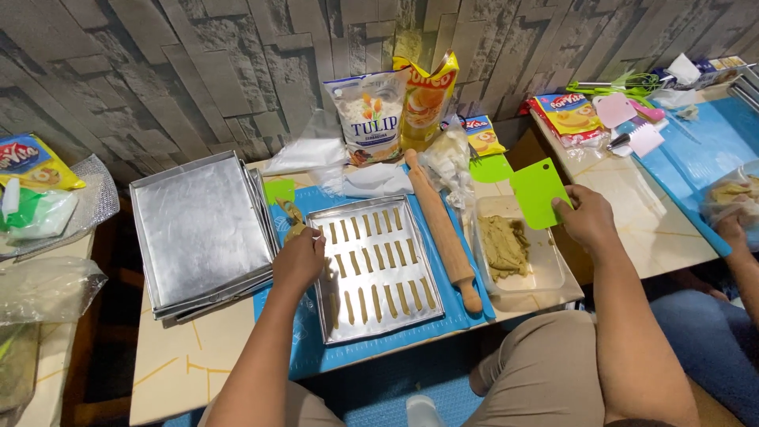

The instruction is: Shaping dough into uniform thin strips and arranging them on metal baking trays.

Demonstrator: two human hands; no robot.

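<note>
My left hand (299,259) pinches a dough strip (291,217) at nine o'clock of the baking tray (374,269); my right hand (587,217) grips a green scraper (538,192) over the dough tub (518,253). The strip looks soft: it could tear, or smear neighbouring rows.

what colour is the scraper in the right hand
Bright green scraper, held by the right hand; clearest in the head view.

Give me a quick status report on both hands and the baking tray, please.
Left hand at baking tray edge, placing dough strips. Right hand holds green scraper over dough container. Rolling pin lies between them.
</note>
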